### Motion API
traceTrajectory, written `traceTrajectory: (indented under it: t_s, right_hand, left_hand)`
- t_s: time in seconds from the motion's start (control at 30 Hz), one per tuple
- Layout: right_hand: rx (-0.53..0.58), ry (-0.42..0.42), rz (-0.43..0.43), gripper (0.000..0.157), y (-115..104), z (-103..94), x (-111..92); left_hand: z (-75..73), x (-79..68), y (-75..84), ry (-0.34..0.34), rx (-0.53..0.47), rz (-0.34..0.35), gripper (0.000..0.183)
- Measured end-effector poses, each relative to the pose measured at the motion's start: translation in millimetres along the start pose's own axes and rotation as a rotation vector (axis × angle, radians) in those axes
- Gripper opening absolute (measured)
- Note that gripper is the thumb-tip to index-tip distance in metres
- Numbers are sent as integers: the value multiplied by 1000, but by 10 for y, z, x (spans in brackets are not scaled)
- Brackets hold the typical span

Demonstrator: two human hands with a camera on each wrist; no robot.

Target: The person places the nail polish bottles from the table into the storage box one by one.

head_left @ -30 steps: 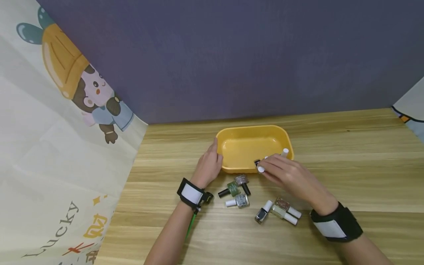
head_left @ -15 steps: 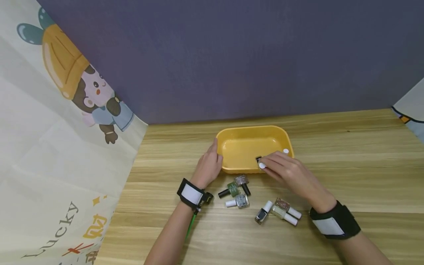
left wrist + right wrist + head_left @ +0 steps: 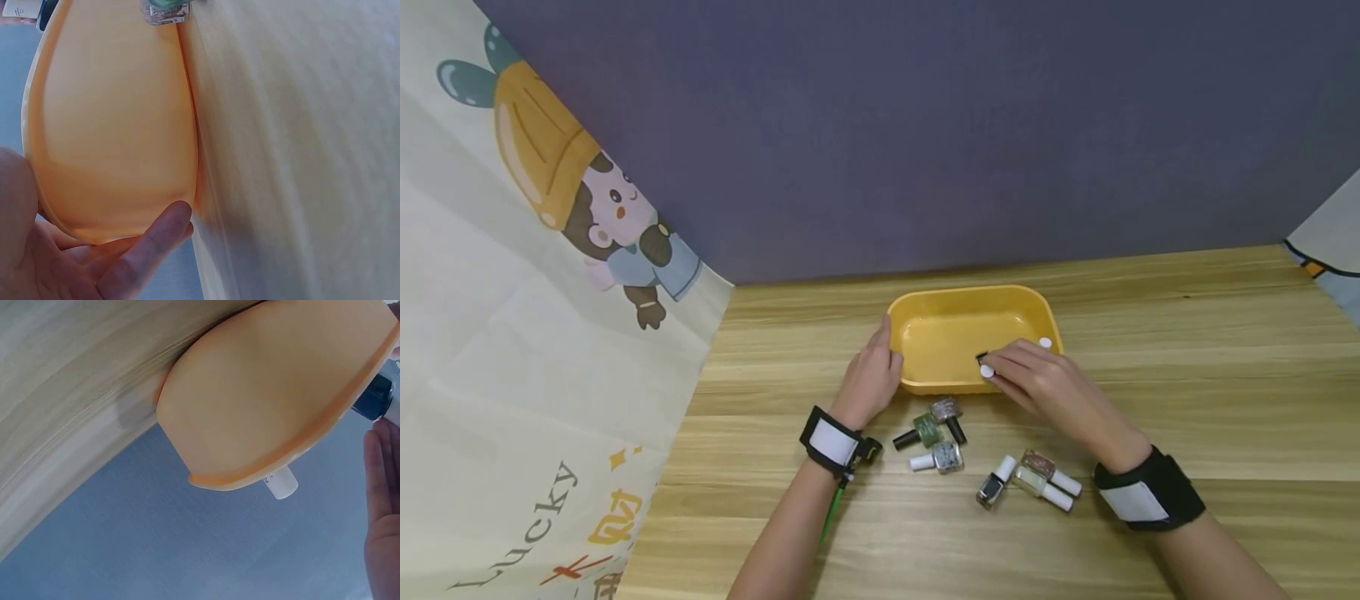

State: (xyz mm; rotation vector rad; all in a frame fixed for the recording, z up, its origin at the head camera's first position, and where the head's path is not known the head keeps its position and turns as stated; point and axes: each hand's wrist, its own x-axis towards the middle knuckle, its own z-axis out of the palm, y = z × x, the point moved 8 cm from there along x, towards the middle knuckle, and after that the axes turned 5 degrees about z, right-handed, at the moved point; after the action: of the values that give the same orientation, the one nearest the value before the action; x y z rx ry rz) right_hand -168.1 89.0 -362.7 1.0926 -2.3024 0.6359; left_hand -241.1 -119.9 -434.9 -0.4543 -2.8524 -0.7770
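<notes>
Yellow tray (image 3: 940, 387): gripped its L end w/ fingers of L hand (image 3: 872, 372). Pinched dark bottle (image 3: 374, 399) btwn fingers of R hand (image 3: 1051, 382), over tray's near side. Prob. mid-placing; called next for lowering, then letting go.

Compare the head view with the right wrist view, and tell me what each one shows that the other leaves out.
Only the head view: six nail polish bottles lying on the wooden table, a printed cartoon figure, two black wristbands and, plainly, the left hand gripping the yellow tray.

Only the right wrist view: the length of a white cap jutting past the tray's rim; the head view shows just its top.

Both: the tray, the right hand, the dark polish bottle it holds, the table and the plain backdrop.
</notes>
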Motion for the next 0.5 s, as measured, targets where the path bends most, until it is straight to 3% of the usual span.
traceTrajectory:
  t_s: [0.5]
  right_hand:
    - [-54, -24, -22, 21, 88, 174, 39]
  left_hand:
    - [-9, 2, 11, -11, 4, -8, 61]
